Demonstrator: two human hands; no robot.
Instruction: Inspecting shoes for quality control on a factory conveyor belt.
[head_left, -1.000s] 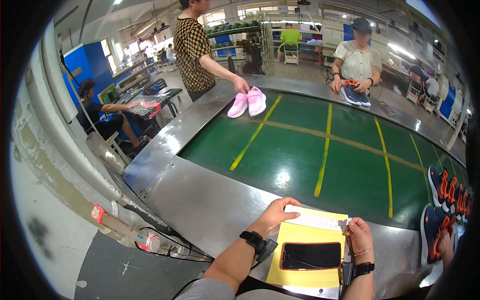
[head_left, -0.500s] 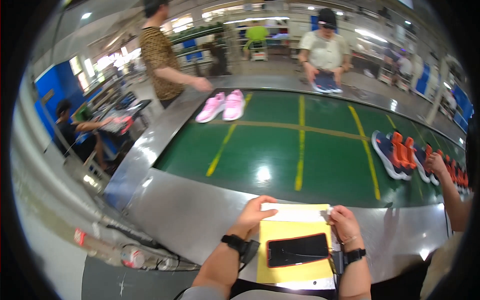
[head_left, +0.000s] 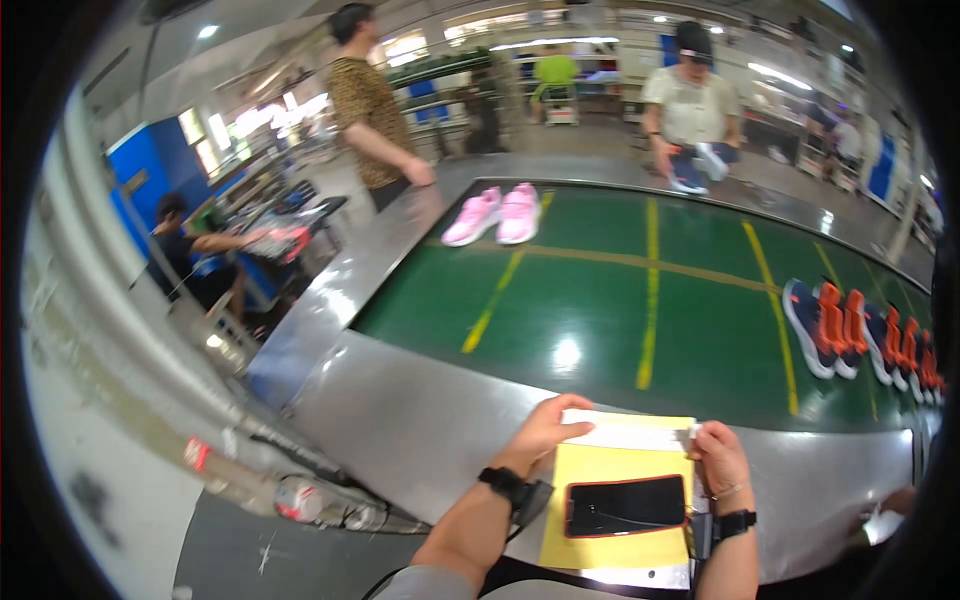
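gripping the white strip [head_left: 632,434] by its left end, the left hand [head_left: 550,432] lays its thumb over the front, fingers behind; the right hand [head_left: 720,458] pinches the other end between thumb and curled fingers, where a small greyish patch is too blurred to make out. a dark wrist strap sits on each forearm. the strip runs along the top edge of a yellow sheet [head_left: 615,463], and on that sheet lies a phone [head_left: 626,506] with a dark screen and a red rim. all of this is on the near side of the green belt [head_left: 575,310]; whether the sheet rests on the metal frame [head_left: 425,385] there, i cannot tell.

at the right end of the belt stands a row of dark blue shoes [head_left: 808,330] with orange openings, set close together. on the belt's far left corner is a pair of pink shoes [head_left: 515,215], side by side. just past that corner stands a person in a patterned top [head_left: 370,112], one arm lowered to the frame. across the belt's far side, a person in a pale top and dark cap [head_left: 692,108] holds dark shoes [head_left: 688,172]. left of the belt and beyond it, a person in a dark top [head_left: 190,245] sits with an arm stretched out; farthest behind the belt is a lime-green top [head_left: 556,68].
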